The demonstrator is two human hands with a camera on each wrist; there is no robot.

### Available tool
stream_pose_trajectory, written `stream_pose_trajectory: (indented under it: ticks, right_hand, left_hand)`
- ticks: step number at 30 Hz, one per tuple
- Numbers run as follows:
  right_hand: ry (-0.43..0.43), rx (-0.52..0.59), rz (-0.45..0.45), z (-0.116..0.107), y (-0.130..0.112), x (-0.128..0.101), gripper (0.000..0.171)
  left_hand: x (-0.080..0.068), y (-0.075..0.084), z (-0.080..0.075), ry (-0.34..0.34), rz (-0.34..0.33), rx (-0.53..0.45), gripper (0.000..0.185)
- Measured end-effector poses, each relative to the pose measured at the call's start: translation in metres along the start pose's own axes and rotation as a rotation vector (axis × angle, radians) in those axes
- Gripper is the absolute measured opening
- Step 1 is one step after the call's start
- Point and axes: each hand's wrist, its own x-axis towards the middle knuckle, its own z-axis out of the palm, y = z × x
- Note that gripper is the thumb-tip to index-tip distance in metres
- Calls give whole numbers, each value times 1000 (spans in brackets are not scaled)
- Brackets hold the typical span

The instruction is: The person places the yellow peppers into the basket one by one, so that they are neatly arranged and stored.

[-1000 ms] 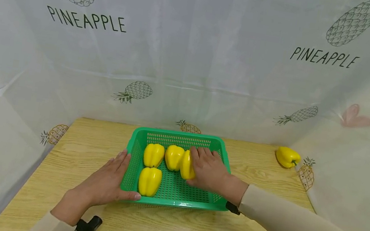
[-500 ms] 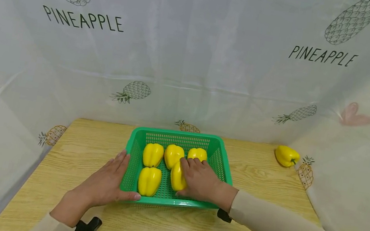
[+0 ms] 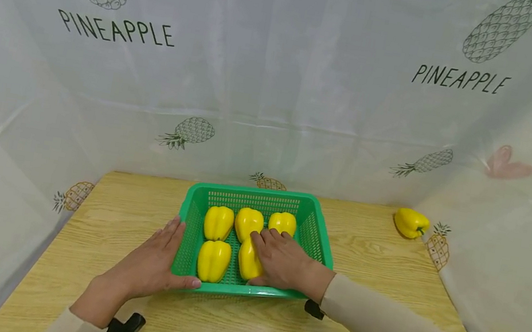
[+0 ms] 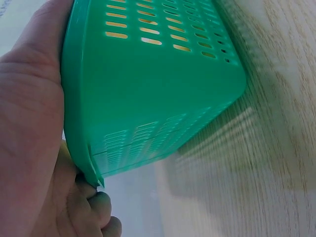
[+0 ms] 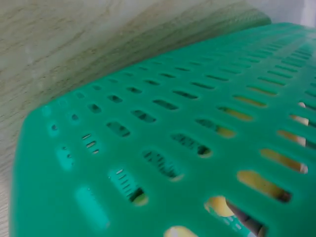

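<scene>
Yellow bell peppers lie in a green plastic basket [image 3: 323, 230] on the table. My right hand [image 3: 282, 258] grips one bell pepper [image 3: 249, 259] from its right side, in the front middle of the basket. Behind it sit a middle bell pepper [image 3: 249, 222] and a back right bell pepper [image 3: 283, 223]. Two more stand in the left part, a rear bell pepper [image 3: 218, 223] and a front bell pepper [image 3: 213, 261]. My left hand [image 3: 146, 263] rests on the basket's front left corner, fingers along the left rim and thumb on the front rim. The right wrist view shows mostly the basket's slotted wall [image 5: 148, 123].
Another yellow bell pepper [image 3: 410, 223] lies on the wooden table [image 3: 365, 234] at the far right, near the back edge. A white sheet [image 3: 280, 75] printed with pineapples hangs behind and at both sides.
My right hand has moved the gripped bell pepper toward the front left inside the basket, uncovering the one at the back right. The left hand has stayed on the corner.
</scene>
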Motion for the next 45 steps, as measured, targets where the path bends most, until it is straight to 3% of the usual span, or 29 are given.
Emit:
stream_pose_trajectory:
  ticks: [10, 18, 35, 45]
  right_hand:
    - [-54, 19, -33, 7, 2, 4, 101]
    - [-121, 129, -53, 9, 2, 7, 86]
    - [-66, 192, -67, 17, 0, 8, 83]
    - [11, 138, -65, 19, 1, 7, 79]
  left_hand:
    - [0, -1, 0, 2, 1, -3, 138]
    - [-1, 0, -2, 4, 2, -6, 137]
    - [-1, 0, -1, -14, -11, -24, 136]
    - [-1, 0, -2, -15, -22, -22, 138]
